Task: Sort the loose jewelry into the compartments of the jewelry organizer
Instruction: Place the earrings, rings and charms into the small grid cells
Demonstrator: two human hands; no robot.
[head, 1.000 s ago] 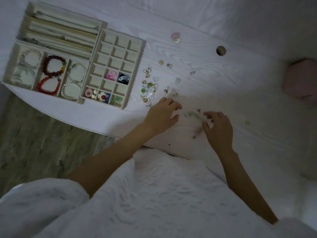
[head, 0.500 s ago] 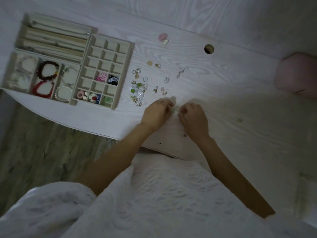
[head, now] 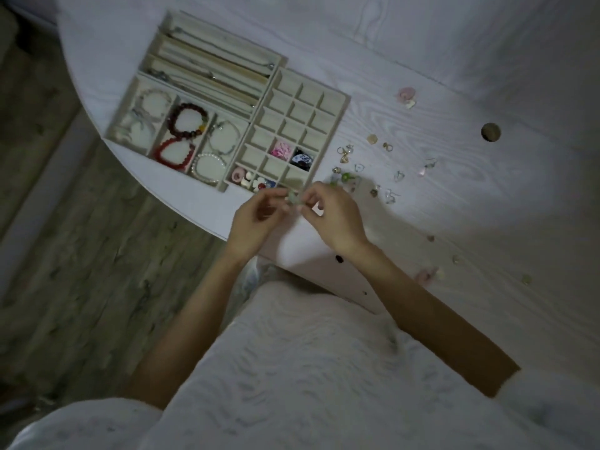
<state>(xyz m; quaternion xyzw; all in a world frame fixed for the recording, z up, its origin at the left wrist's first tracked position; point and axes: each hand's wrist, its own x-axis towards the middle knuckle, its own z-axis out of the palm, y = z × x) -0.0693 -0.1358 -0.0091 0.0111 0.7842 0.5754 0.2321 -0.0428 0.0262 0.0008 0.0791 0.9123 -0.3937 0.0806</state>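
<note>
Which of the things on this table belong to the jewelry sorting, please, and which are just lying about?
Job: organizer; loose earrings; small pale piece pinched by left hand and right hand.

Lying about: table hole; floor.

A beige organizer (head: 337, 100) sits on the table, some cells filled. Loose earrings (head: 349, 154) lie scattered just right of it. A small pale piece (head: 293, 199) is pinched above the near edge.
</note>
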